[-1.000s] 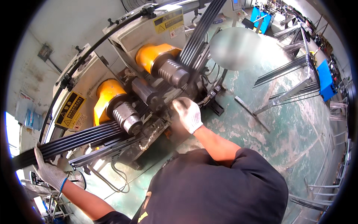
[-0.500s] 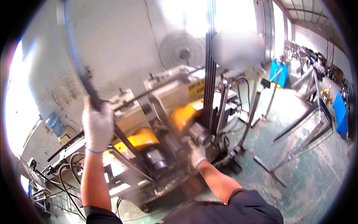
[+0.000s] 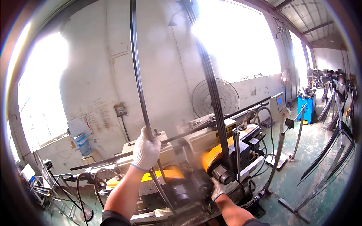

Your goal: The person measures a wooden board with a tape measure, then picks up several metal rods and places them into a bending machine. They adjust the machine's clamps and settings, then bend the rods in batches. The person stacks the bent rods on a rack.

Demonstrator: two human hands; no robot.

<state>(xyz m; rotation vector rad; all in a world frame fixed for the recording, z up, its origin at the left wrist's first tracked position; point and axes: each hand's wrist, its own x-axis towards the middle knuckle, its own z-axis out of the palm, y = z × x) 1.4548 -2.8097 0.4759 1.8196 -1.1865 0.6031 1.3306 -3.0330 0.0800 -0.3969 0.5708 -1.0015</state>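
Note:
A white knit glove covers my left hand (image 3: 146, 151), whose fingers are wrapped round a long, thin dark metal strip (image 3: 137, 64). The strip rises nearly upright past the top of the view, and its lower part runs down in front of the machine (image 3: 169, 150). My right hand (image 3: 218, 188), also gloved, is low beside a dark ribbed cylinder (image 3: 221, 173) under the right yellow cover (image 3: 212, 156). Its fingers are partly hidden by the machine's dark parts. A second dark ribbed cylinder (image 3: 181, 193) sits under the left yellow cover (image 3: 171, 172).
A bundle of long dark strips (image 3: 215, 94) leans on the machine's right part. Behind it stands a fan (image 3: 215, 98). A control box (image 3: 279, 103) and a stand with a post (image 3: 277, 162) are at the right. More strips hang on a rack (image 3: 337, 150) farther right.
The view has tilted upward, showing more wall and window. The strip in my left hand, earlier blurred and leaning left, now stands straighter. My right hand remains low by the right cylinder.

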